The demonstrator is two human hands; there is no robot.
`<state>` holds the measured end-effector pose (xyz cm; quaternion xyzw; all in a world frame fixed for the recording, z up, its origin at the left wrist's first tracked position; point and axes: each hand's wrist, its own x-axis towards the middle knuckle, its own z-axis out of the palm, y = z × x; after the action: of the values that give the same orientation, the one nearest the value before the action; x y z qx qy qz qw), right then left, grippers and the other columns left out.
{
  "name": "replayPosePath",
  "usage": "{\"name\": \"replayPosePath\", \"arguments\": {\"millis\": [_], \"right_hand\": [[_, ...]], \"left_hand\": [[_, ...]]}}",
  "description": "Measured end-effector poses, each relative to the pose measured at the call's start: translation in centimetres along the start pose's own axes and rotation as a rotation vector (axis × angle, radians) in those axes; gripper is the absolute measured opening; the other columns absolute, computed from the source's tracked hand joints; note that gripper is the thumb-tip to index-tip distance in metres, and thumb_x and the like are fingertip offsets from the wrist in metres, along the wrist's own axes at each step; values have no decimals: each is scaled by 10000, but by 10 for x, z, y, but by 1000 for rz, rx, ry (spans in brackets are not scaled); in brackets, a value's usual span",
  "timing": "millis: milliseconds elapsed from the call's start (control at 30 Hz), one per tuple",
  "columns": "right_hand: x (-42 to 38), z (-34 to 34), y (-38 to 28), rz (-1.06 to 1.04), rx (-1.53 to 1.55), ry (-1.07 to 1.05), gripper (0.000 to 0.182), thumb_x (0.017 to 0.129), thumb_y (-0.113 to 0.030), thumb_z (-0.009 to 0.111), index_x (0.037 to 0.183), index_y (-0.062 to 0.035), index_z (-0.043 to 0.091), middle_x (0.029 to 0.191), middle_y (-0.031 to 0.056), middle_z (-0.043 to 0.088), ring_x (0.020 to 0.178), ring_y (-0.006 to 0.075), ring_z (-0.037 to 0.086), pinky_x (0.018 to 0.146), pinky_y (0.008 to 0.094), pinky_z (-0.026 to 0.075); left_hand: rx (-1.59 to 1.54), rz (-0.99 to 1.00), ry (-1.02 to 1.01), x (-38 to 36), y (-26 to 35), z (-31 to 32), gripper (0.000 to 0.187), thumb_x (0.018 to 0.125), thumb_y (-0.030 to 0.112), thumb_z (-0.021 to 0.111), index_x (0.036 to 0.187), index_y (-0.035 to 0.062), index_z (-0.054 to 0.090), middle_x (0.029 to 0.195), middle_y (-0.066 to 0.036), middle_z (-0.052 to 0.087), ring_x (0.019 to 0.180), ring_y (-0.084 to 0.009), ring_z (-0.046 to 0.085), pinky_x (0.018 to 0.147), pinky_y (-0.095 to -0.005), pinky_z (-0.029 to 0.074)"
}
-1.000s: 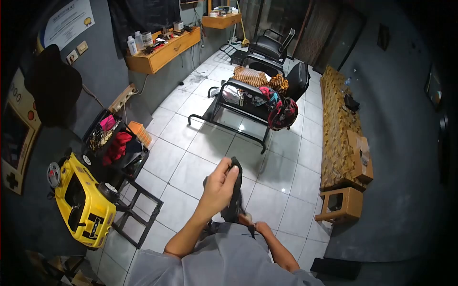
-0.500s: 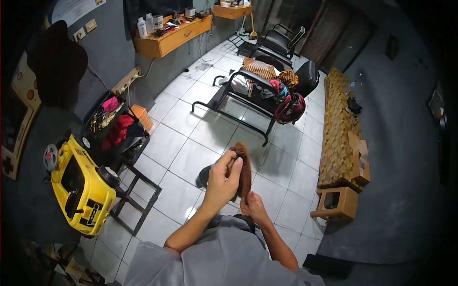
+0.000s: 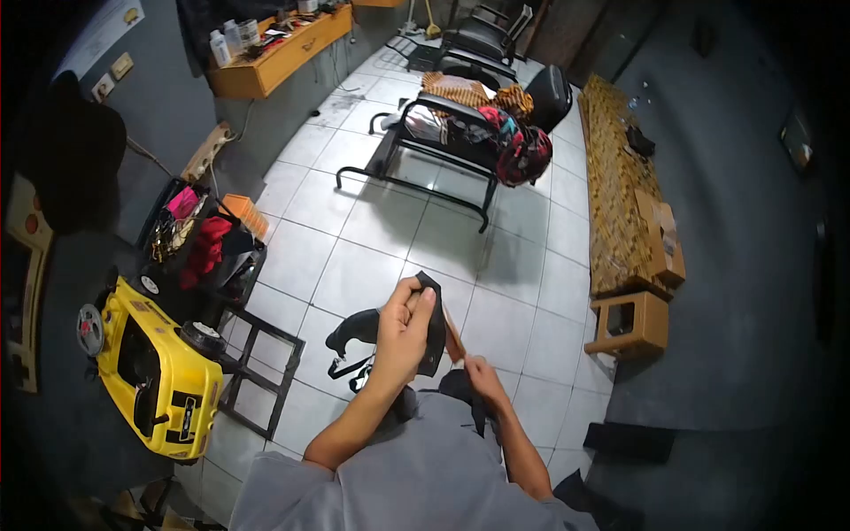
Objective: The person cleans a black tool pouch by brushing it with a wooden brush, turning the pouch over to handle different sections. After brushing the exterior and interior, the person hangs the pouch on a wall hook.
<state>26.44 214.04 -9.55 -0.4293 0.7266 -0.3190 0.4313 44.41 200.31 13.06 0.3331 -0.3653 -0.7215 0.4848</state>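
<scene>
My left hand (image 3: 403, 338) is closed on a folded edge of a black leather-like piece (image 3: 433, 334), holding it up in front of my body. More black material (image 3: 357, 329), with straps and a buckle, hangs to the left of that wrist. Lower and to the right, my right hand (image 3: 483, 380) wraps around the end of a brown wooden brush (image 3: 454, 342). The brush stands tilted behind the black piece, which hides most of it, bristles included.
Ahead stands a black barber chair (image 3: 407, 146) with patterned cloths on it. A yellow toy car (image 3: 168, 376) leans at the left, near a black metal frame (image 3: 257, 380). On the right are a woven-covered bench (image 3: 611, 203) and a brown stool (image 3: 630, 326).
The black piece has come up between my hands and now covers most of the brush, which showed its bristles before. My view has tilted downward and shifted a little to the right.
</scene>
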Motion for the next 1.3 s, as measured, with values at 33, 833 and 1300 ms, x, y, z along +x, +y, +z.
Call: {"name": "replayPosePath", "arguments": {"millis": [33, 833, 1300], "right_hand": [[-6, -6, -39, 94, 311, -74, 398, 984, -339, 394, 728, -51, 495, 616, -51, 384, 546, 63, 355, 478, 241, 316], [-69, -85, 16, 125, 686, -170, 343, 970, -370, 423, 897, -51, 529, 603, -47, 404, 481, 50, 357, 435, 215, 304], [-117, -60, 278, 427, -473, -343, 581, 918, -481, 345, 1061, 7, 625, 1009, 285, 602, 912, 434, 595, 799, 496, 466]], "left_hand": [[-14, 19, 14, 0, -4, 2, 105, 962, 117, 463, 979, 21, 504, 636, 69, 445, 524, 13, 339, 442, -171, 270], [-74, 4, 191, -78, -38, 93, 345, 947, 113, 501, 1278, 17, 477, 1032, -47, 628, 850, -97, 614, 759, -266, 523], [36, 274, 187, -149, -56, 157, 388, 949, 77, 474, 1322, -5, 402, 1020, -75, 623, 846, -121, 634, 752, -272, 555]]}}
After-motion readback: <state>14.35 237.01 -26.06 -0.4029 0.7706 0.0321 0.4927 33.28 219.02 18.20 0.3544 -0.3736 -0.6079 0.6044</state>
